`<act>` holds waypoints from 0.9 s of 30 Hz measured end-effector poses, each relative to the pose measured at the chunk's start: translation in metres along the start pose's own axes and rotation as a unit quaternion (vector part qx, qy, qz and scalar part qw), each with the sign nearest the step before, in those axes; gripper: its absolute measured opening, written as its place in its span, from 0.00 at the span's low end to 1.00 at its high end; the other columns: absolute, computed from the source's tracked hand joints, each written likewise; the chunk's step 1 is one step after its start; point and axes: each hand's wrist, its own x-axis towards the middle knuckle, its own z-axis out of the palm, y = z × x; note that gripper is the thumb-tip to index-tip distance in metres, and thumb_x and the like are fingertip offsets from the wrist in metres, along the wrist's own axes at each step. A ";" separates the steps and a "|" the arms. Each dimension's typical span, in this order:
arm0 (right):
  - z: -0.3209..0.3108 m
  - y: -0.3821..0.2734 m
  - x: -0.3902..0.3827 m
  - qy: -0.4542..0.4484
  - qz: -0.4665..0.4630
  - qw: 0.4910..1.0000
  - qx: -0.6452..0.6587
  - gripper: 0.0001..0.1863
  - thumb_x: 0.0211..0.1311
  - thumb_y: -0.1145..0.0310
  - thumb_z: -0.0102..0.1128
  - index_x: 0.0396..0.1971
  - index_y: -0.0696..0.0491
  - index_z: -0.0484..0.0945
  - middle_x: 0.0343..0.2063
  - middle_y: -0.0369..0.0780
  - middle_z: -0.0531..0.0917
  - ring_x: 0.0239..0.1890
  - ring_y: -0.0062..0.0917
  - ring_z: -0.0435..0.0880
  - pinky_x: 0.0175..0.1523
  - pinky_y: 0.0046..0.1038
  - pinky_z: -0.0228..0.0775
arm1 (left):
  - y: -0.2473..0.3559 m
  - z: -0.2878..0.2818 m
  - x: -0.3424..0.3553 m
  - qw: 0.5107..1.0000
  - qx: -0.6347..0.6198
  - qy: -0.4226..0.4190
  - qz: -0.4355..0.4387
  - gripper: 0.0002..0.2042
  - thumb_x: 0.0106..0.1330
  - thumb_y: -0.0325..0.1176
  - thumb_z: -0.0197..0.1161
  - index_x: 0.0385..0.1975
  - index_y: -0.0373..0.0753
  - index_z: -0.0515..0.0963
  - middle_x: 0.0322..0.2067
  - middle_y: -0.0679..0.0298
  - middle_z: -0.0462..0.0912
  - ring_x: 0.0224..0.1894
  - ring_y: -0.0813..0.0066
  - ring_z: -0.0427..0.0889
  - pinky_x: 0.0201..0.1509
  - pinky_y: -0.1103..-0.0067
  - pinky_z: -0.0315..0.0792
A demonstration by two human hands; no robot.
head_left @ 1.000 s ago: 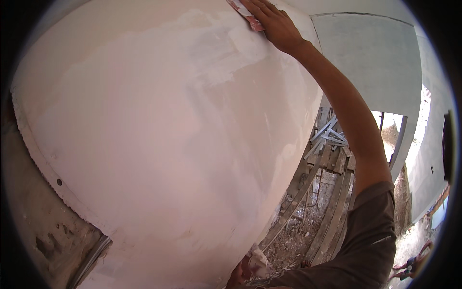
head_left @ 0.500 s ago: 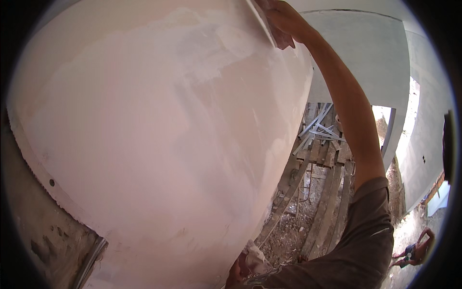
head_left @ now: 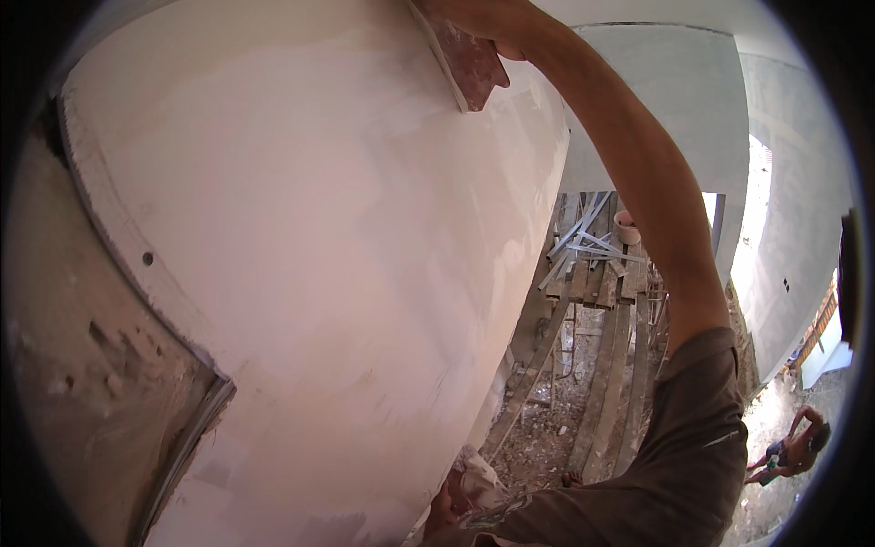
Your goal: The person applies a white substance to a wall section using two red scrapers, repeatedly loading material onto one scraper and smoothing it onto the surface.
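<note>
My right arm reaches up across the view. At the top edge my right hand (head_left: 488, 20) is closed around a reddish-brown plastering float (head_left: 476, 71), its upper part cut off by the frame. The float's long pale edge lies against a large, smooth, pinkish-white plastered wall (head_left: 273, 228). Greyish, damp-looking patches streak the plaster below it. Low in the middle, just past my sleeve, a small part of my left hand (head_left: 442, 512) shows beside a pale, plaster-smeared thing (head_left: 478, 479). My sleeve hides most of that hand, and its thing's kind is unclear.
Wooden planks (head_left: 606, 392) form a scaffold over rubble-strewn ground. Metal strips (head_left: 592, 242) and a pinkish bucket (head_left: 627, 228) rest on its far end. Bare rough wall (head_left: 82, 365) borders the plaster at left. Another person (head_left: 797, 447) stands at lower right.
My right hand and the float have shifted left, and more of the float's face shows. The view has turned slightly, bringing more of the rough wall at left into sight.
</note>
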 end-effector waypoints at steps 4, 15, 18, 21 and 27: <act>0.007 -0.006 0.001 -0.019 -0.051 0.998 -0.008 0.41 0.78 0.47 0.32 0.24 0.75 0.73 0.09 0.50 0.76 0.07 0.37 0.77 0.22 0.38 0.81 | -0.010 0.000 -0.006 1.000 -0.002 0.000 0.000 0.37 0.69 0.62 0.54 0.70 0.43 0.59 0.52 0.65 0.76 0.40 0.73 0.78 0.59 0.65 0.74; 0.039 -0.052 -0.018 -0.024 -0.142 0.990 0.010 0.25 0.72 0.58 0.53 0.37 0.73 0.78 0.28 0.52 0.81 0.40 0.33 0.79 0.45 0.41 0.70 | -0.019 0.005 -0.026 1.000 0.010 0.020 0.004 0.37 0.69 0.61 0.55 0.70 0.43 0.59 0.54 0.64 0.75 0.43 0.72 0.78 0.61 0.64 0.73; 0.066 -0.064 -0.038 0.112 -0.174 0.978 -0.001 0.20 0.67 0.65 0.56 0.36 0.73 0.79 0.27 0.51 0.81 0.36 0.33 0.78 0.43 0.38 0.70 | -0.018 0.007 -0.029 0.999 0.016 0.027 0.010 0.37 0.69 0.61 0.55 0.70 0.43 0.59 0.55 0.64 0.75 0.44 0.72 0.78 0.61 0.64 0.73; 0.064 -0.080 -0.028 0.022 -0.243 0.900 -0.360 0.15 0.63 0.73 0.54 0.41 0.70 0.79 0.37 0.53 0.83 0.45 0.41 0.80 0.51 0.40 0.72 | -0.018 0.010 -0.023 0.999 0.022 0.025 0.006 0.37 0.68 0.61 0.55 0.70 0.43 0.59 0.55 0.64 0.75 0.45 0.72 0.78 0.61 0.64 0.73; 0.098 -0.099 -0.044 0.145 -0.362 0.894 -0.219 0.17 0.56 0.67 0.51 0.40 0.63 0.78 0.27 0.51 0.84 0.31 0.40 0.85 0.39 0.38 0.78 | -0.002 0.016 -0.012 0.998 0.049 0.028 0.002 0.37 0.68 0.61 0.55 0.70 0.43 0.59 0.56 0.63 0.74 0.46 0.71 0.77 0.62 0.64 0.72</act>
